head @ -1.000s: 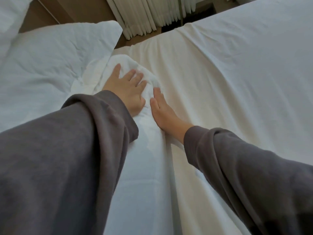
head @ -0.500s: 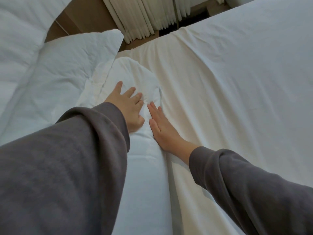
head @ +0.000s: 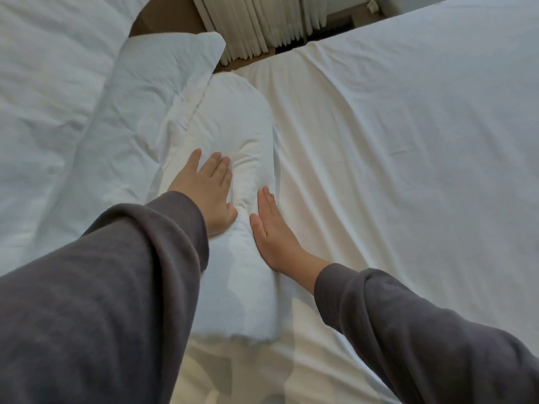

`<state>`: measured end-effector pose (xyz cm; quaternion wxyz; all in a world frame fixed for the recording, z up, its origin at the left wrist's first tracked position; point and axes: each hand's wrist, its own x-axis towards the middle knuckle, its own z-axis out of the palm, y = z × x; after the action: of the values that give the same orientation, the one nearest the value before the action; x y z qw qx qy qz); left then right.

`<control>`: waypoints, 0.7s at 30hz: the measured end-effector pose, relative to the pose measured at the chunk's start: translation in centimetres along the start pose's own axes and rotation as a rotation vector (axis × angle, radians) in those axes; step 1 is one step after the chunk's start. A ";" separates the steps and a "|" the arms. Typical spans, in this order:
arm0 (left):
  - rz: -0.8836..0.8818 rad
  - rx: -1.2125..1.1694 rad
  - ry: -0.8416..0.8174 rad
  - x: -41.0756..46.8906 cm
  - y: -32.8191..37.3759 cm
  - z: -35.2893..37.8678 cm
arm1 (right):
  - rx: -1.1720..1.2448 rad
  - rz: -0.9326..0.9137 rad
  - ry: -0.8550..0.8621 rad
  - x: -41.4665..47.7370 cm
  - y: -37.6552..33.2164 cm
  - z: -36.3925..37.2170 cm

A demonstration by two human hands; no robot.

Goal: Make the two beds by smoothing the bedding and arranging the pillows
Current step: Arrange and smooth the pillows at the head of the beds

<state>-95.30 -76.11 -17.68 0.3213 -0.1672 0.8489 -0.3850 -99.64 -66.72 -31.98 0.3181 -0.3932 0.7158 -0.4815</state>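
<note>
A long white folded roll of bedding lies across the bed, running away from me. My left hand presses flat on top of it with straight fingers. My right hand lies flat along the roll's right side, where it meets the cream sheet. A white duvet covers the bed's right part. Two white pillows lie at the left, one beside the roll and a larger one behind it. Both forearms wear grey sleeves.
White pleated curtains hang beyond the bed's far edge. A strip of brown floor shows between the pillows and the curtains.
Both hands have slid toward me along the folded roll. More of the roll's far rounded end now shows beyond my fingers.
</note>
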 end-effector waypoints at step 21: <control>0.074 -0.132 0.133 -12.4 3.1 3.6 | -0.078 -0.139 -0.064 -11.6 0.9 2.8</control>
<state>-83.85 -69.50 -16.63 0.2664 -0.1305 0.8975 -0.3263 -91.90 -57.67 -32.89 0.2912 -0.4693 0.6944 -0.4612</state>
